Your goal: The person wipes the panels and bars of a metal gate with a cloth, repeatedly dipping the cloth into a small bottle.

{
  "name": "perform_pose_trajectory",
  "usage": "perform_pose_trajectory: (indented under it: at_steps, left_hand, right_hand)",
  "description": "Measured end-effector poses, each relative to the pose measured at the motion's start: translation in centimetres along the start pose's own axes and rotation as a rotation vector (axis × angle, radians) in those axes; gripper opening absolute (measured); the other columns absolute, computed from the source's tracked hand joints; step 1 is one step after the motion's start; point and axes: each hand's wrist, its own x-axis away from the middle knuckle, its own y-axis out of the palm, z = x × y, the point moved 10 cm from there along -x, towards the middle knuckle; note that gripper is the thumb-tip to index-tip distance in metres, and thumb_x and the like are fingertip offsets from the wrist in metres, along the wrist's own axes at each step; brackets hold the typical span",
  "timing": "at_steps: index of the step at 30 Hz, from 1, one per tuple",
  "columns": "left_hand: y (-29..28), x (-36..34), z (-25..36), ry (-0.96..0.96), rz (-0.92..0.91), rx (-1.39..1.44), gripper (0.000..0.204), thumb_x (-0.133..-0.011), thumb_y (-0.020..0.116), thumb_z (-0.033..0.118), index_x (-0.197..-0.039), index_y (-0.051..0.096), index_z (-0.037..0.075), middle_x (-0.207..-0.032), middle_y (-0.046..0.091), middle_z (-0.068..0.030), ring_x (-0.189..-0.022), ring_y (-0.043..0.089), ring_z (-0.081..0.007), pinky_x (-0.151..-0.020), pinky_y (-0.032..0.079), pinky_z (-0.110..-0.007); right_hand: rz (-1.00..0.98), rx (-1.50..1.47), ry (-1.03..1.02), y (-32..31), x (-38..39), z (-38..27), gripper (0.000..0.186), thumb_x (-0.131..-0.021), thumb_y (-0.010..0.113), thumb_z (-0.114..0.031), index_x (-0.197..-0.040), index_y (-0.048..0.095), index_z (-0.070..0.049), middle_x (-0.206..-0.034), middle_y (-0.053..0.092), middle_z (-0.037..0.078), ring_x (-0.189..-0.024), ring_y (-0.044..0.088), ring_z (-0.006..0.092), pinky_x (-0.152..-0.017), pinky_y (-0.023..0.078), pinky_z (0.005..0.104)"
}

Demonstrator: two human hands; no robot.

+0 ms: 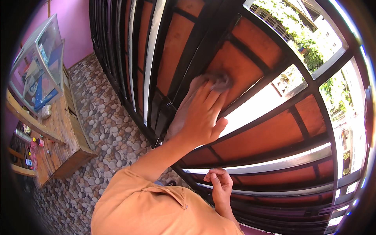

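Observation:
My left hand [203,111] lies with its fingers stretched over a greyish cloth [182,111], pressing it against an orange-brown panel of the black metal gate [266,69]. The cloth bunches beyond my fingertips, where it is slightly blurred, and hangs down beside my wrist. Lower down, my right hand [221,186] is held before the gate's lower panels with its fingers loosely curled and thumb drawn in. Nothing shows in it. A dark latch [162,111] sits on the gate, left of the hanging cloth.
At the left stands a wooden table [66,135] with a glass-sided case [43,66] and small bottles [39,141]. A curved wooden chair back [33,119] is in front of it. The floor [105,125] has a pebble pattern. Greenery [309,47] shows through the gate's openings.

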Motion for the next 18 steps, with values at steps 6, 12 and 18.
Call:
perform_pose_trajectory:
  at_steps: [6, 12, 18]
  left_hand:
    - [1.7, 4.7, -1.2, -0.050, -0.100, 0.042, 0.076, -0.101, 0.038, 0.053, -0.135, 0.050, -0.014, -0.133, 0.049, -0.0295, -0.128, 0.042, -0.0525, -0.118, 0.024, -0.059]
    - [-0.7, -1.7, 0.4, 0.038, -0.059, 0.039, 0.074, -0.101, 0.042, 0.051, -0.137, 0.048, -0.013, -0.134, 0.049, -0.0286, -0.129, 0.042, -0.0518, -0.117, 0.026, -0.059]
    - [0.6, 5.0, -1.3, -0.090, -0.052, 0.105, 0.071, -0.102, 0.042, 0.048, -0.139, 0.046, -0.013, -0.133, 0.051, -0.0282, -0.130, 0.044, -0.0492, -0.117, 0.026, -0.058]
  right_hand:
    - [0.023, 0.058, 0.055, 0.2, 0.9, 0.9, 0.011, -0.101, 0.058, -0.005, -0.108, 0.064, 0.002, -0.085, 0.066, 0.008, -0.081, 0.064, 0.0165, -0.077, 0.051, 0.0307]
    - [0.023, 0.055, 0.041, 1.1, 0.6, 0.7, 0.012, -0.101, 0.060, -0.007, -0.107, 0.064, 0.002, -0.085, 0.066, 0.008, -0.080, 0.063, 0.0168, -0.076, 0.051, 0.0308]
    - [-0.017, 0.038, 0.083, 2.4, 1.2, 1.6, 0.012, -0.101, 0.060, -0.007, -0.108, 0.064, 0.001, -0.088, 0.066, 0.008, -0.082, 0.065, 0.0169, -0.077, 0.051, 0.0311]
